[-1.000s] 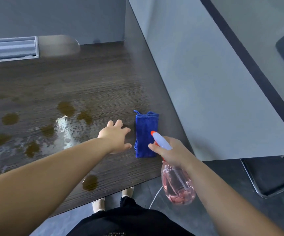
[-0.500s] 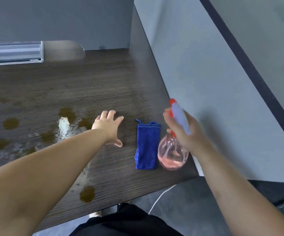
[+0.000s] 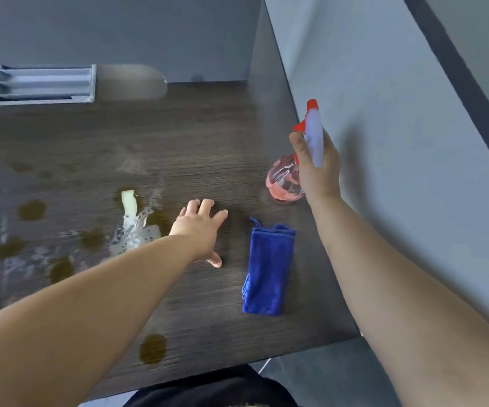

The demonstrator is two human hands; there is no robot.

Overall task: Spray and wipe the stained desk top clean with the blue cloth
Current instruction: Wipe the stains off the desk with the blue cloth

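**One cloth, one bottle, a spotted desk**

One blue cloth [image 3: 269, 268] lay folded on the dark wood-grain desk top [image 3: 208, 136], with nothing covering it. Just left of the cloth the left hand [image 3: 200, 230] was spread, fingers straight, holding nothing. Beyond the cloth the right hand [image 3: 319, 171] gripped the neck of one pink spray bottle [image 3: 284, 183]; whether its base touched the desk could not be told. Left of the cloth lay at least six brown stains [image 3: 32, 210] and one foam patch [image 3: 133, 227]. A grey partition [image 3: 384, 142] rose to the cloth's right.
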